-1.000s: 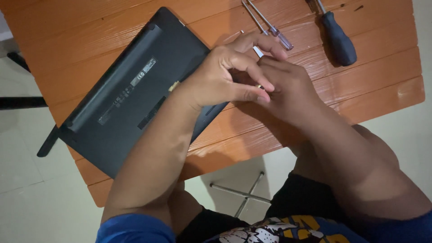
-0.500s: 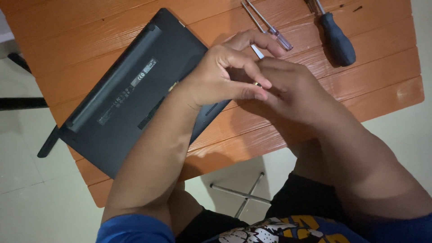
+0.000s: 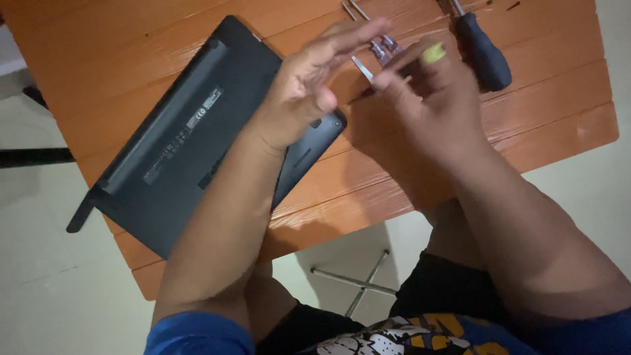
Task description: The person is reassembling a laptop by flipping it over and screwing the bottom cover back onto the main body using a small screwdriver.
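Head view, looking down. Nearest, the person's dark shorts and a blue printed shirt, above a pale tiled floor (image 3: 59,296) where a metal crossbar (image 3: 355,283) shows. Beyond lies the surface (image 3: 552,125), orange-painted wooden planks. One black laptop (image 3: 190,131) rests on it upside down, its underside with labels facing up, one corner jutting past the near edge. The left hand (image 3: 309,92) hovers over the laptop's right corner, its grip open with fingers spread, holding nothing. The right hand (image 3: 420,105), just beside it, has its grip pinched on a small yellow-tipped tool (image 3: 432,54). Farther back lie one black-handled screwdriver (image 3: 483,59) and two thin metal tools (image 3: 368,33), partly hidden.
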